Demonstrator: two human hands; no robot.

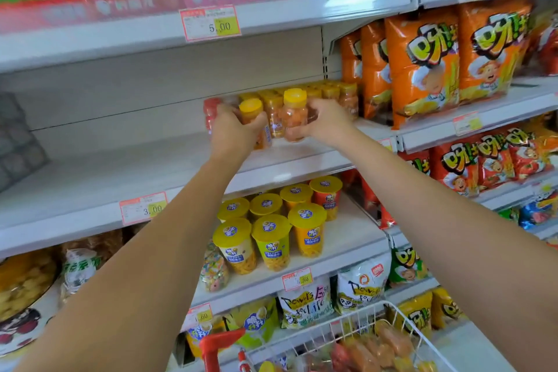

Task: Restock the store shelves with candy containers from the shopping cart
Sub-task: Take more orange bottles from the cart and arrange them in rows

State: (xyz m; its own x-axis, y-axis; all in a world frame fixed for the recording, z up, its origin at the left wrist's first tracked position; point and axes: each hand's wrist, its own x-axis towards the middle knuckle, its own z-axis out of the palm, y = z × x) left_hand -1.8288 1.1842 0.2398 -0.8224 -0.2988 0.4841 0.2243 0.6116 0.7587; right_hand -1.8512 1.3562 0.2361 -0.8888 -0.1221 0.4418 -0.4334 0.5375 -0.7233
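Both my arms reach up to the middle shelf (99, 172). My left hand (231, 130) grips a small clear candy bottle with a yellow cap (251, 112). My right hand (324, 122) holds a second yellow-capped candy bottle (294, 112) filled with orange sweets. A red-capped bottle (210, 112) stands just left of my left hand. Behind my hands, several more yellow-capped bottles (329, 93) stand in rows on the shelf. The white wire shopping cart (401, 315) sits at the bottom right with more candy containers (383, 344) inside.
Orange snack bags (422, 69) fill the shelf section to the right. Yellow-lidded cups (271, 238) stand on the shelf below. The shelf stretch left of the bottles is bare up to a grey box (15, 142). Price tags (210, 22) hang on the shelf edges.
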